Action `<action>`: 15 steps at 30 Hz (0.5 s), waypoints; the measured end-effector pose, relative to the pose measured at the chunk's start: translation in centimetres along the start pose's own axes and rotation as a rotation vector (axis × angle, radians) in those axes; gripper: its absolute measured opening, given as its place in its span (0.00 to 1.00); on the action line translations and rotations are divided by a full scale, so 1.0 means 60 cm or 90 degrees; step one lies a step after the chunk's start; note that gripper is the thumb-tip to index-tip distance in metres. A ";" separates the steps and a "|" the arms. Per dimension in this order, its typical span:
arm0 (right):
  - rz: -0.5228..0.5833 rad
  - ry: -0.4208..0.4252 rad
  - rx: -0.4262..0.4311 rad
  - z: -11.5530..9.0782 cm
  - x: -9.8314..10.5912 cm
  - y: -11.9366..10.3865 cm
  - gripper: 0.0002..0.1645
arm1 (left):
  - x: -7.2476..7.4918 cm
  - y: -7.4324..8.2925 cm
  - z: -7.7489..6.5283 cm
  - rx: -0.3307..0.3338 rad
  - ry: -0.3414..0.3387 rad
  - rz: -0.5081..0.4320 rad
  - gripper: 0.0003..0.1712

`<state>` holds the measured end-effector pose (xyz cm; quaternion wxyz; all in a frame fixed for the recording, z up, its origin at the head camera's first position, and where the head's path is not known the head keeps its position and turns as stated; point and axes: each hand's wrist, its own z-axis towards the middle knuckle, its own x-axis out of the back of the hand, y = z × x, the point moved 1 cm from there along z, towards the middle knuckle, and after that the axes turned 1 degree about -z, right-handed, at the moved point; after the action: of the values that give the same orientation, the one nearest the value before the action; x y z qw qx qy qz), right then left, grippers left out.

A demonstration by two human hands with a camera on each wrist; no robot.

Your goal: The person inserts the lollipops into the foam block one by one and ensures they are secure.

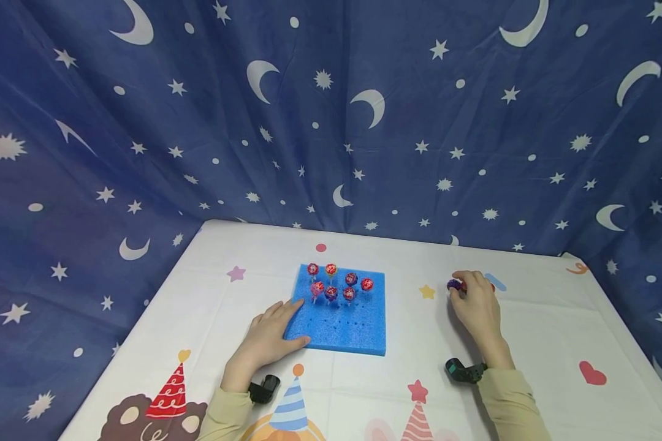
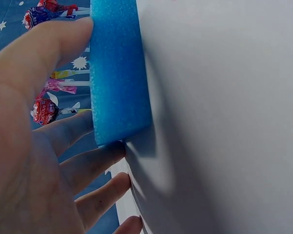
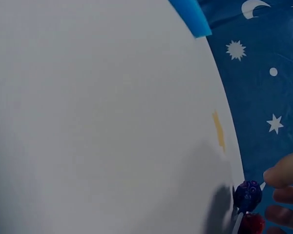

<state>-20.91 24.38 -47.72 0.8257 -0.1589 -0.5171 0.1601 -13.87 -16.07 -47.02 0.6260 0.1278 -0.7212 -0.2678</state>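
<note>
A blue foam block [image 1: 342,327] lies on the table, with small holes in its top. Several wrapped lollipops [image 1: 349,294] stand upright in its far half. At the block's left side is my left hand [image 1: 270,337], fingers extended and spread, thumb touching the near-left edge. In the left wrist view, the thumb and index finger lie against the blue foam [image 2: 118,73]. My right hand [image 1: 477,306] is over at the right with bent fingers, beside a purple lollipop [image 3: 247,196] and a red lollipop [image 3: 252,223]. A slim gap shows between its fingertips and the purple lollipop; the hand partly covers both in the head view.
A white tablecloth [image 1: 408,331] with printed stars, party hats and animals covers the table. Another red bit [image 1: 493,288] shows just right of the right hand. Behind the table hangs a dark blue curtain [image 1: 331,153] with moons and stars.
</note>
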 end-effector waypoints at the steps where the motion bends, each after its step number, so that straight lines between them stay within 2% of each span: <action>1: -0.005 -0.004 0.004 0.000 -0.001 0.002 0.17 | 0.000 0.000 0.000 0.000 -0.001 -0.001 0.45; 15: -0.105 -0.053 0.036 0.010 -0.016 0.002 0.18 | 0.000 0.000 -0.001 0.006 -0.001 -0.002 0.44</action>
<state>-21.84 24.12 -48.26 0.8177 -0.0859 -0.5579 0.1128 -13.82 -16.05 -47.01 0.6245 0.1317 -0.7225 -0.2658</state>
